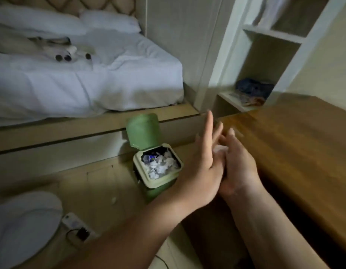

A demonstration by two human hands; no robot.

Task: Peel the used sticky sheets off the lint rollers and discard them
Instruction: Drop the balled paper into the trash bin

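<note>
Left hand [205,162] splays straight fingers while right hand [238,167], grip unclear, seemingly frees a stuck white scrap [219,150]; open bin [151,183] at nine o'clock.

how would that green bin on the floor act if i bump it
Probably light: the bin looks plastic and holds mostly crumpled paper. It may tip backwards, since its raised lid stands tall behind the opening. It would likely slide on the smooth floor.

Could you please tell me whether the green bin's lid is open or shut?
Open: the hinged lid of the small green plastic bin stands upright, exposing crumpled white waste.
</note>
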